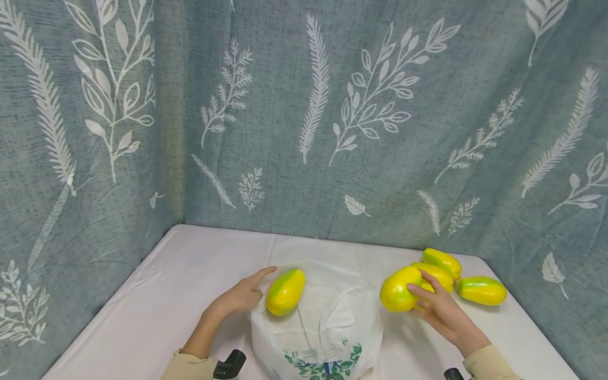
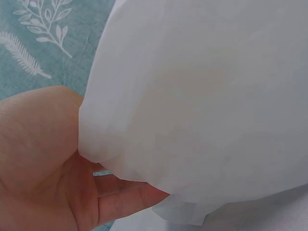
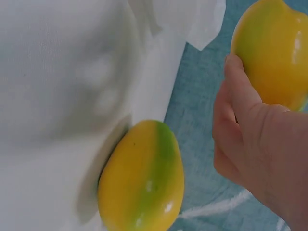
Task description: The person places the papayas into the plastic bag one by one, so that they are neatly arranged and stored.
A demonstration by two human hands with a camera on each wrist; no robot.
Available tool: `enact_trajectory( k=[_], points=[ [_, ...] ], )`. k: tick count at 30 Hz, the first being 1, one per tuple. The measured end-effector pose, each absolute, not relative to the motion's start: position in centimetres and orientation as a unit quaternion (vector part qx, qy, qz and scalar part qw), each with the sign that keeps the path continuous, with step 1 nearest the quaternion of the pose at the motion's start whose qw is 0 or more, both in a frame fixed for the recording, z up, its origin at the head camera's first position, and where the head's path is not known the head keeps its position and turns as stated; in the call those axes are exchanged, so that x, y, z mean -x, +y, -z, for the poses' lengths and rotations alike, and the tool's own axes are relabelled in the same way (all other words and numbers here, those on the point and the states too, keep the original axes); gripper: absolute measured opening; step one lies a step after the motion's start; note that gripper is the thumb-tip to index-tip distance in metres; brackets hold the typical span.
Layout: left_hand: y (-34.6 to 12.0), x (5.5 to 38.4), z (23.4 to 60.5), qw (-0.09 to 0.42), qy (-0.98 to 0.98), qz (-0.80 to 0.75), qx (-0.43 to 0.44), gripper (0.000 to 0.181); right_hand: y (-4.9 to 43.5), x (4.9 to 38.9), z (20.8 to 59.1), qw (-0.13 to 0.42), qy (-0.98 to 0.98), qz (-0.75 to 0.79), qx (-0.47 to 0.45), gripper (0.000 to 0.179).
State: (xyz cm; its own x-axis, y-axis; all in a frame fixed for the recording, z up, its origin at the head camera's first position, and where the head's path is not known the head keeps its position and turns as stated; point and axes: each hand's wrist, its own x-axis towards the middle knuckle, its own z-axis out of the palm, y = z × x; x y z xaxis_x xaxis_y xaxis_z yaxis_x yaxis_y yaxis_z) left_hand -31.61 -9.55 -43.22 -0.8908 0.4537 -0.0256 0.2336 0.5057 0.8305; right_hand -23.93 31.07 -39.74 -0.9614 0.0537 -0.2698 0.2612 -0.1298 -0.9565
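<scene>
A white plastic bag (image 1: 318, 322) with a green leaf print stands mouth up on the table. My left hand (image 1: 242, 294) holds its left rim, index finger stretched along the edge; in the left wrist view the bag (image 2: 192, 110) hides part of the fingers. One yellow-green papaya (image 1: 286, 292) lies in the bag's mouth, near that hand. Right of the bag, my right hand (image 1: 439, 311) grips another papaya (image 1: 399, 289) from its right side, thumb and fingers round it. The right wrist view shows this held papaya (image 3: 274, 53) lifted above the table.
More papayas lie at the table's right: one at the back (image 1: 442, 262), one partly behind my right hand (image 1: 439, 277), and one further right (image 1: 482, 291). A white cloth (image 1: 214, 248) covers the table. Grey-green leaf-patterned curtains (image 1: 280, 179) enclose the back and sides.
</scene>
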Motion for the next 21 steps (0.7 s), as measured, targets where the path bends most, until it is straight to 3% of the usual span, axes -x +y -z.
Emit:
enact_trajectory(
  k=[21],
  points=[
    [-9.7, 31.4, 42.9, 0.117, 0.858, -0.454, -0.211, 0.064, 26.6, 25.2, 40.4, 0.167, 0.687, 0.706, -0.031, 0.077]
  ],
)
